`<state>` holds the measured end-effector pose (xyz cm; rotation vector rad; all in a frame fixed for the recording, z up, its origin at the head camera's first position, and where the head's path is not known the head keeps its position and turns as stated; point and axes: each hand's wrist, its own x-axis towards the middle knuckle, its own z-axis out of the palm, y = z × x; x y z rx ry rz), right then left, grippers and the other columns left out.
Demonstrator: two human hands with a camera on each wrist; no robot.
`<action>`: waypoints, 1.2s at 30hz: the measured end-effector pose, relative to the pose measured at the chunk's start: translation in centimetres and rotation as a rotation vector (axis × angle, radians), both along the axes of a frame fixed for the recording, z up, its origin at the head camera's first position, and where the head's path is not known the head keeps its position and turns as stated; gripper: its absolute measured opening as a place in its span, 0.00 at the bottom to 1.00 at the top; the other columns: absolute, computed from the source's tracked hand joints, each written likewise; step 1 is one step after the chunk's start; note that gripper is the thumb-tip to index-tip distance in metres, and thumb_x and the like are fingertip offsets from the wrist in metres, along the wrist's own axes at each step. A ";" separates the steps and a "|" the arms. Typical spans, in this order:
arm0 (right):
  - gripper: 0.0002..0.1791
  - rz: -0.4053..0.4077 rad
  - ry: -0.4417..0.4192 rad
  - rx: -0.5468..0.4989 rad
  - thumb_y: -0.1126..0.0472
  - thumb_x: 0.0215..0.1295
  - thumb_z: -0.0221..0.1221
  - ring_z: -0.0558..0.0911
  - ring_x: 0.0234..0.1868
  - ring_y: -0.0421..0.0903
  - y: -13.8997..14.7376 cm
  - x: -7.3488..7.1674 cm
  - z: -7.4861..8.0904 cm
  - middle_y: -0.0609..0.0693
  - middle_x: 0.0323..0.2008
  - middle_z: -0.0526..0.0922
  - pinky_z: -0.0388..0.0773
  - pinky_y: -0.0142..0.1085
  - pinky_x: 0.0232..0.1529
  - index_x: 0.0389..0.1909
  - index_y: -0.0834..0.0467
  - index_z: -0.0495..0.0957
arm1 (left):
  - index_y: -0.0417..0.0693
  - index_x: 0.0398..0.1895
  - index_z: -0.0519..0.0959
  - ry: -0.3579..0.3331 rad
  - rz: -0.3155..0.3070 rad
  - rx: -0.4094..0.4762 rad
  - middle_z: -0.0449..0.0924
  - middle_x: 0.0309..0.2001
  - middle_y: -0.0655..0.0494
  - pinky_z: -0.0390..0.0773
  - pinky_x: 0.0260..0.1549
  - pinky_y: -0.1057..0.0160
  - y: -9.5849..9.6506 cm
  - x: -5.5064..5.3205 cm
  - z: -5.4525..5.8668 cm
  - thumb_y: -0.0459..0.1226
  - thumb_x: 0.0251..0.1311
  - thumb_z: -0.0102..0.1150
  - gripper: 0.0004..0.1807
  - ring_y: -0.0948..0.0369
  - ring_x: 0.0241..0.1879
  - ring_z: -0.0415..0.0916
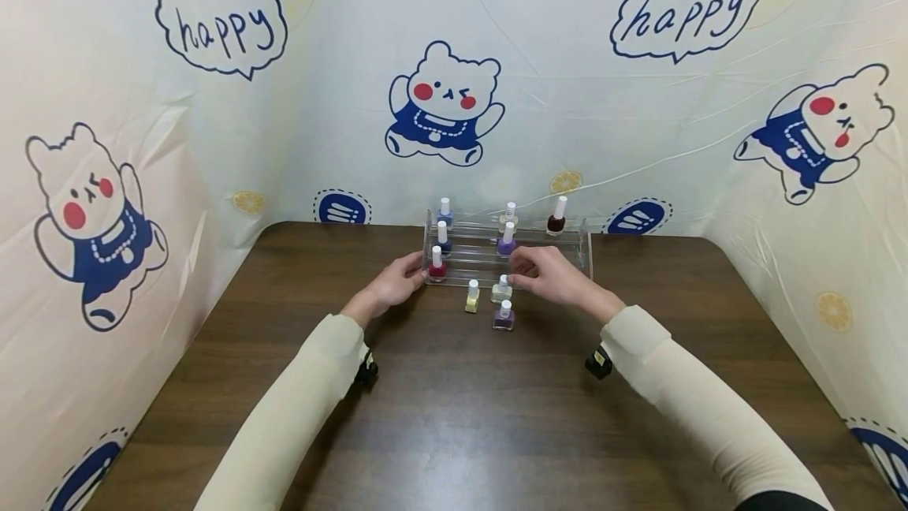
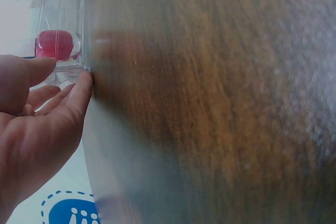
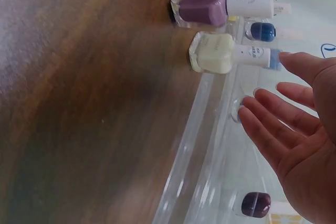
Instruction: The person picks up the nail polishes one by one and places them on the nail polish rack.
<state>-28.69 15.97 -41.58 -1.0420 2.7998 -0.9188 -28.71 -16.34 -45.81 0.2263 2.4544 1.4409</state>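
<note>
A clear tiered display rack [image 1: 471, 274] stands at the table's back, bearing several nail polish bottles. My left hand [image 1: 397, 281] grips its left end, thumb and fingers about the edge near a red nail polish bottle [image 2: 55, 44]. My right hand [image 1: 553, 273] hovers by the rack's front, fingers loosely extended and holding nothing. Its thumb is close to the white cap of a pale nail polish bottle [image 3: 212, 52]; I cannot tell whether they touch. In front of the rack, a mauve nail polish bottle [image 3: 202, 4] and a yellow one [image 1: 471, 298] also stand on the table.
On the rack are a purple bottle [image 1: 506, 246], a dark red bottle [image 1: 556, 224] at the back right, and blue ones [image 1: 444, 218] on the left. A printed cloth [image 1: 553, 101] hangs behind the brown table [image 1: 482, 416].
</note>
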 end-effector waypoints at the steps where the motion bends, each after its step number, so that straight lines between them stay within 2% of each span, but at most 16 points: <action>1: 0.15 0.005 -0.005 -0.001 0.61 0.68 0.66 0.86 0.44 0.49 -0.1 0.1 -0.1 0.58 0.44 0.87 0.85 0.43 0.47 0.51 0.65 0.81 | 0.45 0.81 0.54 -0.001 0.000 -0.001 0.60 0.77 0.39 0.58 0.74 0.46 0.0 0.0 0.0 0.35 0.79 0.47 0.32 0.44 0.75 0.60; 10: 0.15 0.022 -0.032 -0.020 0.64 0.66 0.67 0.86 0.42 0.50 -0.7 0.5 -0.7 0.56 0.42 0.87 0.86 0.45 0.47 0.50 0.68 0.81 | 0.46 0.82 0.54 -0.008 -0.001 -0.003 0.60 0.77 0.41 0.58 0.74 0.46 0.0 0.0 0.2 0.36 0.79 0.47 0.32 0.45 0.76 0.59; 20: 0.14 0.051 -0.028 -0.010 0.65 0.68 0.66 0.87 0.43 0.48 -1.1 0.5 -1.2 0.55 0.43 0.88 0.86 0.41 0.46 0.51 0.67 0.82 | 0.44 0.81 0.54 0.010 -0.014 0.005 0.60 0.77 0.39 0.58 0.74 0.46 -0.1 -0.1 0.0 0.35 0.79 0.46 0.31 0.44 0.75 0.59; 36: 0.10 0.046 0.045 0.013 0.67 0.70 0.63 0.85 0.39 0.45 -1.3 0.7 -1.7 0.53 0.39 0.88 0.84 0.39 0.43 0.48 0.66 0.84 | 0.44 0.81 0.54 0.003 -0.010 0.000 0.59 0.77 0.39 0.58 0.74 0.45 -0.1 -0.1 -0.1 0.35 0.79 0.46 0.31 0.44 0.76 0.59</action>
